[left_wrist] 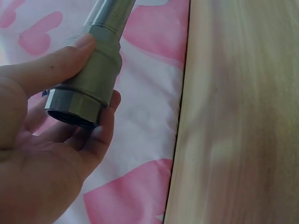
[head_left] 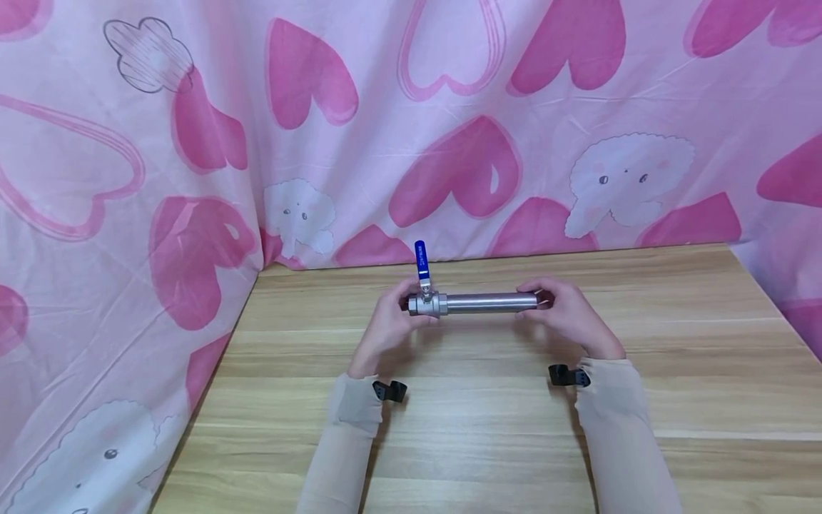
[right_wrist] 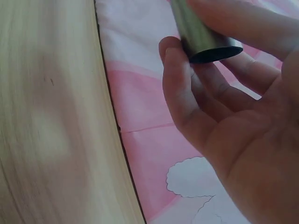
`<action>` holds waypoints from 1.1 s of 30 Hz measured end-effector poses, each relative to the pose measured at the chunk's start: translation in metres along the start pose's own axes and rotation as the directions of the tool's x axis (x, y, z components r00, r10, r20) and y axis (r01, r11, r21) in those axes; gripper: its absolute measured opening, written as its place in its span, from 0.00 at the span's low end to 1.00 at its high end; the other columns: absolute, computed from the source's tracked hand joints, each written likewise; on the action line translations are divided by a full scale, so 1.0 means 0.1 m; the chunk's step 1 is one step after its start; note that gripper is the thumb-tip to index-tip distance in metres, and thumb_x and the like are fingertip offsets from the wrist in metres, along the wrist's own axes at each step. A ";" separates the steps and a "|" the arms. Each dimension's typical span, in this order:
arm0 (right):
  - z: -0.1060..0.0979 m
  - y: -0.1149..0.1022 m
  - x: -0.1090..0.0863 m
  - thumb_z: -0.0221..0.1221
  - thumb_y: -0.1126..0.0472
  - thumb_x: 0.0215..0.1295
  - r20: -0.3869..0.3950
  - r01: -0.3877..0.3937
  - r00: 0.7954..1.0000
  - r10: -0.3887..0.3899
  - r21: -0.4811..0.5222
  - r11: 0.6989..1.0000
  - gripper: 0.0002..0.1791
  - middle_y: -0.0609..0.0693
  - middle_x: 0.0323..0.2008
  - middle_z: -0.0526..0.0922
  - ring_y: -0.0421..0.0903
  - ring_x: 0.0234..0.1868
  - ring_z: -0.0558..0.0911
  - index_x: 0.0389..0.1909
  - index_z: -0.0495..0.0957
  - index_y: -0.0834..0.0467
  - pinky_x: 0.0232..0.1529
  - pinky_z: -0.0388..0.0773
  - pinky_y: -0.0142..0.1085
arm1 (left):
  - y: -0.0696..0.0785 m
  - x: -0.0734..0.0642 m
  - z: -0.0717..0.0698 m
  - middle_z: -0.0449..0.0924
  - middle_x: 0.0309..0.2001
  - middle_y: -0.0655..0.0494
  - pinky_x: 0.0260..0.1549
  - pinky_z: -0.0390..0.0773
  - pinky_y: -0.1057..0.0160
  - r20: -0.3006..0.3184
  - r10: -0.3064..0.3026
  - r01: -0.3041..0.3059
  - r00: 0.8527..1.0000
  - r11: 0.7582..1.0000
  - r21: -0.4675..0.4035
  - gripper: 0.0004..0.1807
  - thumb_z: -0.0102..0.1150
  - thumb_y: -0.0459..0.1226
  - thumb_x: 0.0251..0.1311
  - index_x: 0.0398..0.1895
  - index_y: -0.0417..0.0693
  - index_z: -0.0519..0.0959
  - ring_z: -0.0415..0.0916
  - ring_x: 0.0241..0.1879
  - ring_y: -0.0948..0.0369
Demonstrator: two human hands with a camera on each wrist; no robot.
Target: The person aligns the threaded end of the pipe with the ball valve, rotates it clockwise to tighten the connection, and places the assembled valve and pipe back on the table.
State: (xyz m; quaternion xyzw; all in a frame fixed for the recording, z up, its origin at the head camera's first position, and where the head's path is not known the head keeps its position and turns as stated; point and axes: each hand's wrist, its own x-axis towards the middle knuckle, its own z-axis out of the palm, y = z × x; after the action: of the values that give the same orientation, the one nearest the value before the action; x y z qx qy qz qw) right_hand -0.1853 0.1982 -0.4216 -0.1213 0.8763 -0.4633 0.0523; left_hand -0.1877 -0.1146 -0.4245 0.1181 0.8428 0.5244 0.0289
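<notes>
A metal ball valve [head_left: 429, 305] with a blue lever handle [head_left: 421, 260] is joined to a straight steel pipe [head_left: 491, 303]. The two lie in one line, held level above the table. My left hand [head_left: 389, 323] grips the valve body at its left end. In the left wrist view the thumb presses on the valve body [left_wrist: 91, 77], fingers curl beneath it, and its open hexagonal end faces the palm. At the other end, my right hand [head_left: 568, 314] holds the pipe between thumb and fingers. The pipe's open round end [right_wrist: 212, 49] shows in the right wrist view.
A wood-grain table [head_left: 475, 428] spreads beneath both hands. Behind it and along its left side hangs a pink curtain [head_left: 449, 93] with hearts and white cartoon animals. Each sleeve cuff carries a small black camera mount, one on the left [head_left: 390, 390] and one on the right [head_left: 569, 375].
</notes>
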 end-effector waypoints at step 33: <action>0.10 0.23 0.05 0.72 0.63 0.49 0.123 -0.179 0.976 0.180 -0.016 0.984 0.21 0.55 0.38 0.80 0.49 0.38 0.71 0.46 0.80 0.59 0.37 0.69 0.36 | -0.29 0.07 0.13 0.83 0.45 0.55 0.48 0.76 0.59 0.128 -0.184 0.176 0.975 0.982 0.068 0.28 0.77 0.32 0.38 0.48 0.50 0.81 0.76 0.43 0.58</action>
State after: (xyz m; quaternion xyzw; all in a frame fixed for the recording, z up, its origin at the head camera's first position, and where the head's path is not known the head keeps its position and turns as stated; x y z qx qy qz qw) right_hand -0.1921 0.2015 -0.4456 -0.0703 0.8799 -0.4461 0.1478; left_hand -0.1971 -0.1137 -0.4557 0.0768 0.8606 0.4866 0.1294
